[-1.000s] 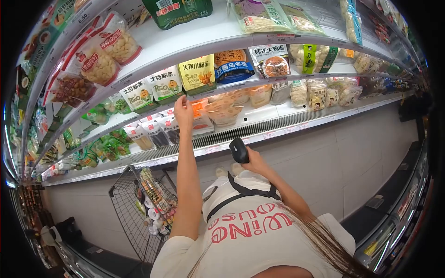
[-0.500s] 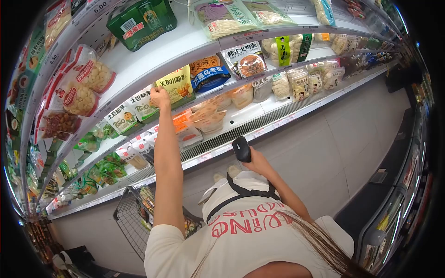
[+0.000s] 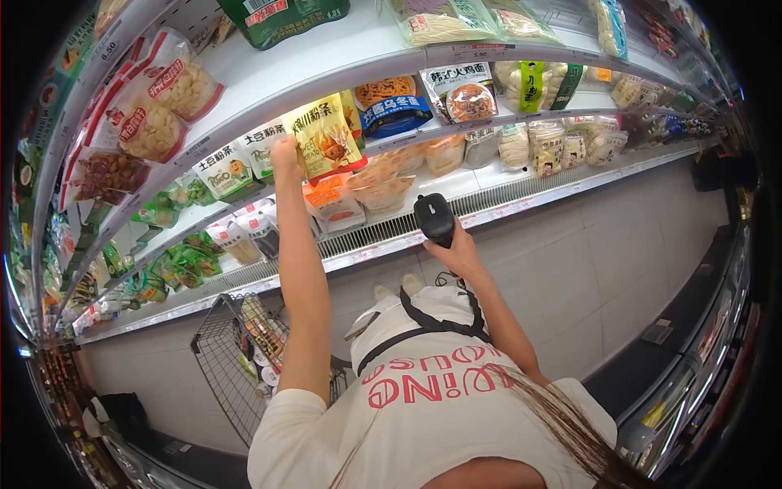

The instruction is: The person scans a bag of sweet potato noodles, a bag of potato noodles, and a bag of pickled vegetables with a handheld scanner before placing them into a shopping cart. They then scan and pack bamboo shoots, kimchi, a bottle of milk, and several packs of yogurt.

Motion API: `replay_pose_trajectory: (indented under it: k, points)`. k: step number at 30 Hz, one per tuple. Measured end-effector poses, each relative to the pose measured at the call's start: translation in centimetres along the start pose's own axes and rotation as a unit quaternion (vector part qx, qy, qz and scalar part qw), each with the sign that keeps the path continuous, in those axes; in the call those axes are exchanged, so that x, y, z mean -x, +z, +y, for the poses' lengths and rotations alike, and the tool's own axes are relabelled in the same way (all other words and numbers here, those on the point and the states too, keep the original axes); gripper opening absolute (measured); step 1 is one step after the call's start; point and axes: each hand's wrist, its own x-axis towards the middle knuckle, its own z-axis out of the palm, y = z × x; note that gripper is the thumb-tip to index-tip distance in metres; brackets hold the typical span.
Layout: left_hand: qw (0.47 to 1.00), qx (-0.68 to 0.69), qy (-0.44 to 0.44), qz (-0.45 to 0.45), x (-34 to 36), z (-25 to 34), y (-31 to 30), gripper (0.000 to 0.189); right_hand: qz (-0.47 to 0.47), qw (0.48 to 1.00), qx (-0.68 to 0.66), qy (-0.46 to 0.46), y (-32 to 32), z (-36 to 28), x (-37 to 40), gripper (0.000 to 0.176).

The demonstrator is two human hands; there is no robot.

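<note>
My left hand [image 3: 287, 159] is closed on the left edge of a yellow noodle packet [image 3: 327, 140], which tilts out over the front of the middle shelf. Part of another yellow packet [image 3: 350, 110] shows behind it. White and green noodle packets [image 3: 221, 169] stand just left of that hand. To the right lies a blue packet [image 3: 395, 110] with noodles pictured on it. Lower down, in front of my body, my right hand [image 3: 460, 251] grips a black rounded handheld device [image 3: 434, 218], whose exact kind I cannot make out.
A wire shopping cart [image 3: 224, 350] with goods inside stands at lower left. Below the held packet, the bottom shelf carries orange-labelled packs [image 3: 334, 208] behind a vent grille [image 3: 383, 231]. Bagged noodles [image 3: 444, 20] lie on the upper shelf. A dark display case [image 3: 660, 334] lines the right.
The yellow packet has come forward and tilted in my left hand, uncovering another behind it. The camera view has shifted, and my right hand has turned the black device slightly.
</note>
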Motion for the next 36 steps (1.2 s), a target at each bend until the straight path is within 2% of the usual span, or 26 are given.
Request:
replay_pose_trajectory:
  k: [1, 3, 4, 5, 6, 8, 11, 14, 18, 22, 25, 28, 31, 32, 33, 34, 35, 36]
  points:
    - [0.996, 0.061, -0.052, -0.033, 2.0, -1.1, -1.2, 0.011, -0.004, 1.000, -0.013, 0.001, -0.3, -1.0, 0.0, 0.057]
    - [0.984, 0.080, -0.148, -0.058, 8.2, -1.5, -1.7, 0.014, -0.032, 0.999, -0.035, 0.009, -0.5, -1.5, -0.2, 0.055]
    - [0.972, 0.116, -0.203, -0.031, 9.7, -3.6, -3.2, 0.017, -0.047, 0.998, -0.036, 0.003, -0.6, -2.7, -0.2, 0.054]
    - [0.909, 0.328, -0.176, -0.186, 12.5, -4.2, -3.5, 0.019, -0.071, 0.996, -0.057, -0.004, -0.6, -3.8, 0.1, 0.052]
    - [0.777, 0.490, -0.201, -0.341, 15.4, -4.7, -3.9, 0.023, -0.092, 0.993, -0.077, -0.011, -0.6, -5.0, 0.3, 0.051]
    - [0.725, 0.590, -0.164, -0.315, 16.3, -7.2, -4.3, 0.024, -0.140, 0.985, -0.095, -0.012, -0.7, -6.9, 0.9, 0.047]
    - [0.799, 0.547, -0.065, -0.241, 20.4, -1.0, -1.2, 0.024, -0.216, 0.973, -0.086, 0.002, -0.3, -10.1, 1.4, 0.040]
    - [0.750, 0.603, -0.093, -0.256, 21.7, 1.4, -0.1, 0.028, -0.260, 0.959, -0.110, -0.013, 0.5, -12.1, 2.2, 0.039]
    - [0.792, 0.544, -0.039, -0.275, 22.8, 4.2, 1.4, 0.032, -0.294, 0.945, -0.132, -0.063, 1.2, -13.1, 3.0, 0.040]
    - [0.755, 0.543, -0.004, -0.366, 20.2, 1.7, 0.3, 0.038, -0.335, 0.936, -0.081, -0.071, 1.3, -13.5, 3.5, 0.044]
    - [0.776, 0.523, 0.014, -0.352, 20.2, 1.7, 0.0, 0.040, -0.334, 0.936, -0.076, -0.079, 2.0, -13.9, 4.1, 0.046]
    - [0.775, 0.527, 0.012, -0.349, 20.3, 2.0, -0.1, 0.041, -0.361, 0.931, -0.044, -0.023, 2.1, -14.8, 4.1, 0.034]
    - [0.790, 0.541, 0.011, -0.288, 21.7, 2.8, -0.3, 0.042, -0.333, 0.936, -0.083, -0.073, 2.5, -13.8, 4.1, 0.032]
    - [0.874, 0.434, 0.040, -0.213, 22.0, 2.8, -1.3, 0.038, -0.317, 0.944, -0.081, -0.049, 2.4, -13.8, 4.0, 0.031]
    - [0.937, 0.318, 0.069, -0.126, 22.2, 2.9, -3.2, 0.034, -0.304, 0.949, -0.079, -0.027, 2.1, -13.9, 3.6, 0.030]
    - [0.976, 0.195, 0.095, -0.031, 22.3, 3.4, -4.9, 0.030, -0.293, 0.953, -0.076, -0.008, 1.9, -14.0, 3.1, 0.029]
    - [0.987, 0.131, 0.068, 0.067, 22.1, 4.1, -6.5, 0.014, -0.269, 0.955, -0.120, -0.014, 2.2, -12.6, 2.3, 0.028]
    - [0.972, 0.180, 0.103, 0.114, 22.2, 3.6, -8.5, 0.007, -0.246, 0.964, -0.104, 0.013, 2.5, -12.3, 1.6, 0.029]
